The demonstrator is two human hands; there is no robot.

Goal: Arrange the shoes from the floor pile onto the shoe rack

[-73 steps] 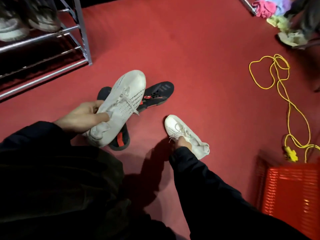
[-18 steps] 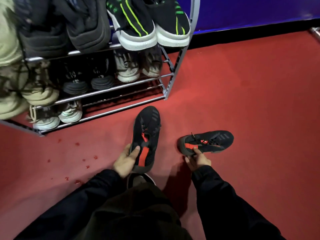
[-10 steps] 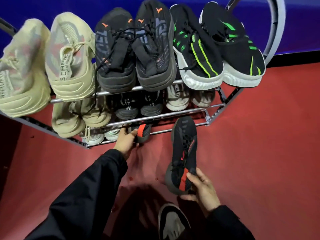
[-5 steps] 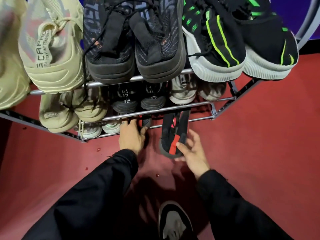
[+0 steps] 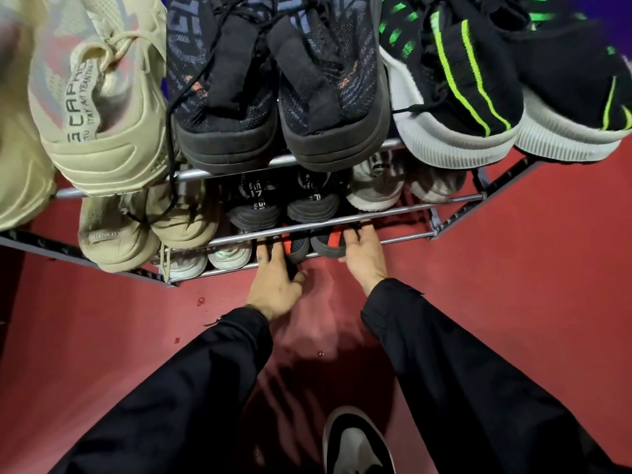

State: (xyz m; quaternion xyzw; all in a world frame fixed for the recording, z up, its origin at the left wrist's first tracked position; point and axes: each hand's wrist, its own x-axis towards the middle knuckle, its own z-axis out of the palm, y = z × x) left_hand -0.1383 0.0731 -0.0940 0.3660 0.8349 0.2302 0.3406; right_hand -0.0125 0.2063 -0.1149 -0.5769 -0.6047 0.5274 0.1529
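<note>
Two black shoes with red heel patches sit side by side on the bottom tier of the metal shoe rack (image 5: pixel 403 238), heels toward me. My left hand (image 5: pixel 277 280) rests with its fingers on the heel of the left black-and-red shoe (image 5: pixel 297 248). My right hand (image 5: pixel 364 254) has its fingers on the heel of the right black-and-red shoe (image 5: pixel 330 242). Only the heels show; the rest is hidden under the middle rail. Whether either hand grips its shoe or just touches it is unclear.
The rack's upper tiers carry beige sneakers (image 5: pixel 102 107), dark knit shoes (image 5: pixel 280 90) and black shoes with green stripes (image 5: pixel 455 83). Pale sneakers (image 5: pixel 227 260) sit on the bottom tier, left of my hands. My own shoe (image 5: pixel 355 443) stands on the red carpet below.
The right shoe, half out of the rack half a second ago, now sits pushed in on the bottom tier beside the left one. Both hands have followed the heels forward.
</note>
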